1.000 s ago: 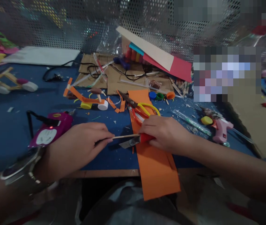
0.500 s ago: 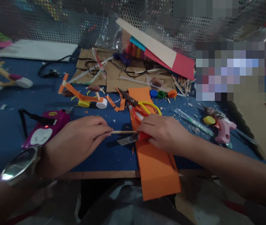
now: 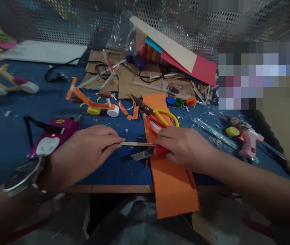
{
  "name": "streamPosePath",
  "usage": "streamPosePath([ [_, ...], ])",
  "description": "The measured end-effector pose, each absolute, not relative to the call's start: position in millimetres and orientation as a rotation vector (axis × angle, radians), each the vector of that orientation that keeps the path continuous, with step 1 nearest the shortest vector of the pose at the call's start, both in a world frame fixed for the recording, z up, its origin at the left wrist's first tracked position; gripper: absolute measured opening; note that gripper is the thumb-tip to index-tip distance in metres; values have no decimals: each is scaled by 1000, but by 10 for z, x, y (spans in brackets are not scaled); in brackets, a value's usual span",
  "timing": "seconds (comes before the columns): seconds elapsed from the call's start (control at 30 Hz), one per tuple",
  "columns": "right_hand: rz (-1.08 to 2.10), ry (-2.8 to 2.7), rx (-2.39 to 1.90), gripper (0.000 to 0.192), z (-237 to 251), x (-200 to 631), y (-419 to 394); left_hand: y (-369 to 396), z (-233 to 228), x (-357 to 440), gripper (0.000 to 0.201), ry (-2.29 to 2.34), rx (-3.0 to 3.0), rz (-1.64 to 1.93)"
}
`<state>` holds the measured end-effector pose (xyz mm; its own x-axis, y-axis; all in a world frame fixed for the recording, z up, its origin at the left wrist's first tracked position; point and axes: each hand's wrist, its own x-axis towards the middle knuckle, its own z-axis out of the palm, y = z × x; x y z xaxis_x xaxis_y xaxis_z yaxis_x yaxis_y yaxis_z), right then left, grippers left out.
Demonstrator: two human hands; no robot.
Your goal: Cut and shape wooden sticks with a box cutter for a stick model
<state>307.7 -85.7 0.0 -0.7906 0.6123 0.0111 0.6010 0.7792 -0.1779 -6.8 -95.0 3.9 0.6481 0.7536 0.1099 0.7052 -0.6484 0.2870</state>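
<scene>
My left hand (image 3: 91,149) pinches one end of a pair of thin wooden sticks (image 3: 137,144) laid side by side and held level above the blue table. My right hand (image 3: 183,146) is closed around a red-handled utility knife (image 3: 143,154), its blade pointing left just below the sticks. Those same fingers also reach the sticks' right end; their grip there is partly hidden. Beneath my right hand lies a long strip of orange paper (image 3: 174,190) that hangs over the table's front edge. Scissors (image 3: 160,117) with yellow and red handles rest on the strip, just beyond my fingers.
A purple device (image 3: 50,137) with a lit red light sits left. Behind stand a small orange model (image 3: 91,102), coloured caps (image 3: 178,102) and cardboard (image 3: 132,81) with cables. At right are a pink glue gun (image 3: 249,143) and a cardboard sheet (image 3: 283,136). Scraps litter the table.
The whole view has shifted slightly, so things appear a little further right. Both hands keep their hold on the sticks and the knife, with hardly any other movement.
</scene>
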Motion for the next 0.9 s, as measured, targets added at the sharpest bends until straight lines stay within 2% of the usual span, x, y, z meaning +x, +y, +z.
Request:
streamPosePath([
  [0.6, 393, -2843, -1034, 24, -8, 3077, -853, -951, 98, -106, 40, 1290, 2547, 256],
  [0.9, 348, -2849, -1038, 26, 0, 3073, -852, -941, 176, -71, 40, 1341, 2599, 244],
])
